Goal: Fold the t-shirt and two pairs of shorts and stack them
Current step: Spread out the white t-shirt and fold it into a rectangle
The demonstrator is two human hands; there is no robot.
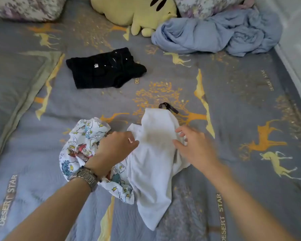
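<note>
A crumpled white garment [153, 164] lies on the bed in front of me. Left of it, partly under its edge, sits a bunched white cartoon-print garment [80, 145]. A black pair of shorts [102, 68] lies flat farther back on the bed, apart from both. My left hand [118, 145], with a watch on the wrist, pinches the left edge of the white garment. My right hand [195, 145] is blurred and touches the garment's right edge with its fingers bent; whether it grips the cloth is unclear.
The bed [241, 105] has a grey sheet with deer prints. A small dark strap [169, 106] pokes out behind the white garment. A heap of blue fabric [215, 33], a yellow plush toy [134, 13] and floral pillows [24, 7] lie at the back. A white wall [299, 40] borders the right.
</note>
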